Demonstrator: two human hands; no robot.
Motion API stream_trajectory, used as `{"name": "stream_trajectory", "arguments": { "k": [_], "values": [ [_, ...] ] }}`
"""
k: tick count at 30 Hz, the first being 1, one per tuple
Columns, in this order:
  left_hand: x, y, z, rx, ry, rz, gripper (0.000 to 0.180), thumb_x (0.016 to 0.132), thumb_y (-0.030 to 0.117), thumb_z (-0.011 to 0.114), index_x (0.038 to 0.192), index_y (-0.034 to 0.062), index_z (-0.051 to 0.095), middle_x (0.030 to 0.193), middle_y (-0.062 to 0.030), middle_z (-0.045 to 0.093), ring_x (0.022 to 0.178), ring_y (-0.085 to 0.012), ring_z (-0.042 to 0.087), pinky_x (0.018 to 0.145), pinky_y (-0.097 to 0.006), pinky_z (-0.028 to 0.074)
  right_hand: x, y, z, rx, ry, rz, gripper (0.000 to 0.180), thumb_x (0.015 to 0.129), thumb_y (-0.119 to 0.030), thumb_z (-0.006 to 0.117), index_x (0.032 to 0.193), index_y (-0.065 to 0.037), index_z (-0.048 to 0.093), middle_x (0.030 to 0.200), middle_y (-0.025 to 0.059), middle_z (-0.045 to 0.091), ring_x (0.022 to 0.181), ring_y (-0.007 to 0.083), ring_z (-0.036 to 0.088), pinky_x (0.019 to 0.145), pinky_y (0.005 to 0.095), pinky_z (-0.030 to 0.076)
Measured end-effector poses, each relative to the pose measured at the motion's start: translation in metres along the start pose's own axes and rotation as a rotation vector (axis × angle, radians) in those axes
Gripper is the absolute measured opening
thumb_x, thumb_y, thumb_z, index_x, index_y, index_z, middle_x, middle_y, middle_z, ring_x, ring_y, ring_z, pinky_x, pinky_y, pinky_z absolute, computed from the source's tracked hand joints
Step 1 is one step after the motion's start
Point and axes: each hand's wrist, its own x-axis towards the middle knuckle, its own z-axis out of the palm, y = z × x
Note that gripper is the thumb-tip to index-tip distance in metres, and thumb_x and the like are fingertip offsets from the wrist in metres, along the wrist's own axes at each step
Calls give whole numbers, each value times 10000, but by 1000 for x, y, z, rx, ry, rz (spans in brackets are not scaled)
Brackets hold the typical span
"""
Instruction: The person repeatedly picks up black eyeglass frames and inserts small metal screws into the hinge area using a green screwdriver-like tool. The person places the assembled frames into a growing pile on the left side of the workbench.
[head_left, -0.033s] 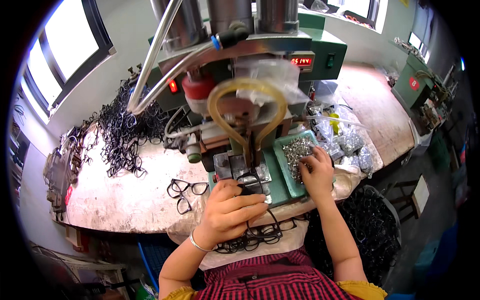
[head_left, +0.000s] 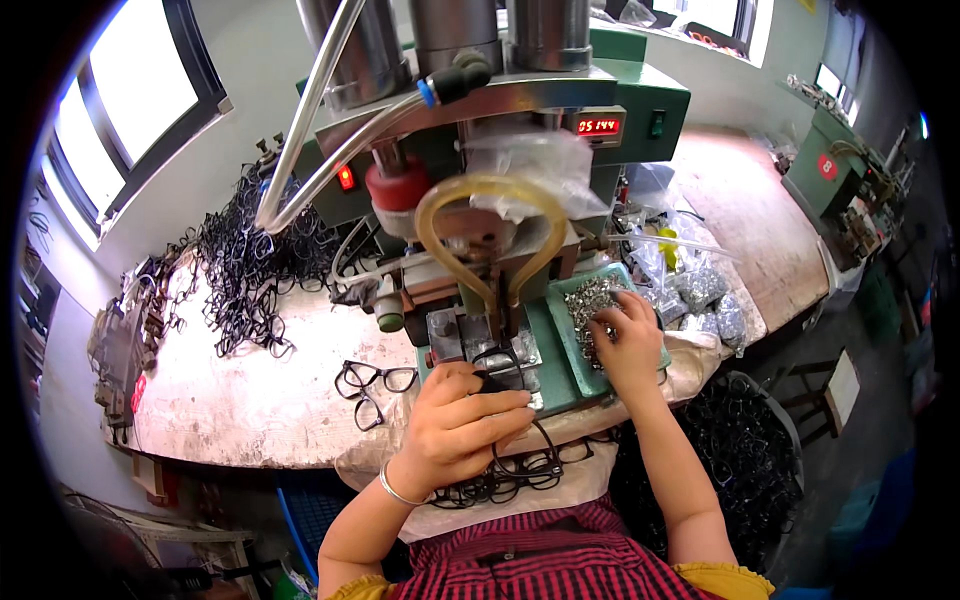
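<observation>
In my left hand [head_left: 460,420] is a black eyeglass frame [head_left: 530,462], gripped between closed fingers. Its upper part reaches the metal work plate [head_left: 533,382] under the press machine's head [head_left: 495,265]; my fingers partly hide it. My right hand [head_left: 630,345] is over a green tray [head_left: 572,352] of small silvery metal parts [head_left: 590,300]. Its fingers are curled down among the parts, thumb and forefinger close together, and whatever they pinch is too small to make out. Several more black frames [head_left: 480,490] lie on the cloth by my lap.
Another black eyeglass frame [head_left: 372,378] lies on the worktable [head_left: 250,405] left of the machine. A tangled heap of frames [head_left: 240,260] is farther back. Bags of small parts [head_left: 700,290] sit beyond the tray. At lower right stands a large container [head_left: 790,420] of dark frames.
The press machine's red cylinder and looped yellow tube have come down a little, baring a rod above the cylinder. My right hand has shifted slightly left over the parts; my left hand stays put.
</observation>
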Motion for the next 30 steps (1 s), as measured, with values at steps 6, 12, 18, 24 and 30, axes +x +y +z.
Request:
{"name": "stream_trajectory", "arguments": {
  "k": [6, 12, 18, 24, 30],
  "values": [
    [-14, 12, -5, 167, -12, 13, 316, 708, 85, 831, 1010, 110, 742, 1102, -36, 728, 891, -246, 569, 919, -432, 505, 39, -26, 47, -201, -92, -85, 83, 745, -136, 731, 817, -112, 698, 923, 87, 632, 979, 316, 614, 736, 433, 527],
    [-100, 43, -65, 527, 292, -428, 295, 771, -53, 668, 1056, 22, 676, 1077, -185, 711, 978, -313, 648, 951, -398, 466, -7, 0, -8, 278, 40, 166, 71, 879, -53, 681, 935, -49, 724, 951, 77, 707, 915, 228, 656, 808, 329, 504],
    [-93, -24, -98, 655, 332, -658, 302, 781, -77, 682, 1064, 24, 661, 1098, -155, 675, 1074, -335, 603, 982, -413, 444, -11, 22, 27, 967, 175, 617, 78, 938, -77, 654, 999, -36, 681, 922, -13, 663, 837, 65, 584, 781, 212, 450],
    [-150, -129, -14, 823, -158, -734, 339, 741, -20, 591, 1048, 96, 677, 870, -89, 644, 906, -312, 600, 859, -424, 466, 10, -17, 39, 1061, 50, 515, 86, 905, -22, 675, 989, -7, 683, 892, -9, 658, 823, 74, 593, 768, 206, 455],
    [-181, -189, -108, 855, 209, -847, 255, 900, 55, 565, 1141, 79, 646, 978, -185, 625, 868, -363, 627, 736, -448, 513, -40, 19, -29, 669, 125, 543, 119, 882, -2, 688, 996, 3, 721, 966, 33, 708, 899, 108, 631, 825, 248, 489]
  ]
}}
